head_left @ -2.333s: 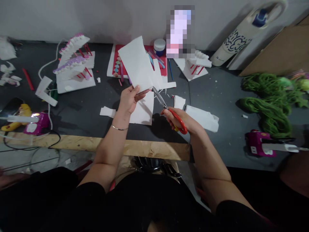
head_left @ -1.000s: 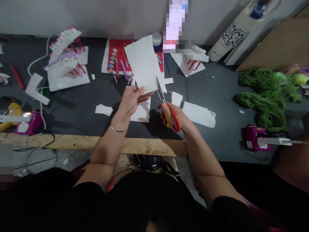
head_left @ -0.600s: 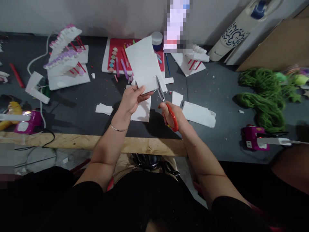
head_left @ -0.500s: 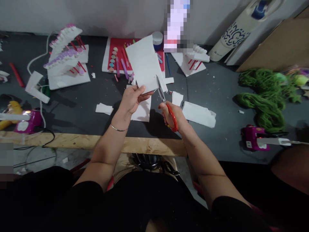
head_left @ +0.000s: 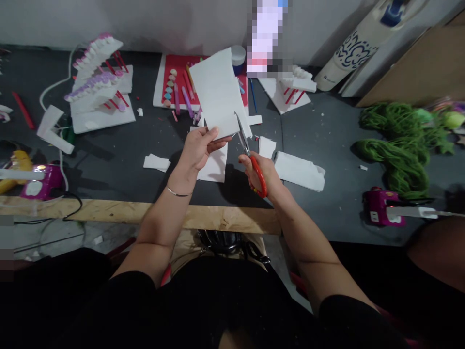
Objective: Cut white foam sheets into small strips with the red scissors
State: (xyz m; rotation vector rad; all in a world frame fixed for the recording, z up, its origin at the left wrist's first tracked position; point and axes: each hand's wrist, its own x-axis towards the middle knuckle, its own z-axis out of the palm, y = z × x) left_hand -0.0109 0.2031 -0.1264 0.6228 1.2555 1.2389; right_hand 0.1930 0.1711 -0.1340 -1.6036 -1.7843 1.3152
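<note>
Sitting at far left on the table (head_left: 319, 145) – tiered white model (head_left: 100, 89), purple flower-like bits along its edges. Next, left hand (head_left: 198, 145): fingers pinching the near edge of the white sheet (head_left: 216, 92), thumb on top, the others underneath. Sheet is raised above the table, mid-scene, probably to leave room for a blade below. Right hand (head_left: 262, 169): fingers wrapped around the handles of the red-handled scissors (head_left: 259, 179), blades pointing away at the sheet's right edge, likely to run along it. Right of that, folded white paper (head_left: 300, 170), then green yarn (head_left: 395, 155), apart from the hands, seemingly out of the way.

Hidden stuff: sheet covers part of the red board (head_left: 179, 61); underside fingers mostly blocked; lower blade unclear – can't tell how wide the scissors gape. Phone-like patch up top pixelated, bottle (head_left: 348, 53) cut off.
</note>
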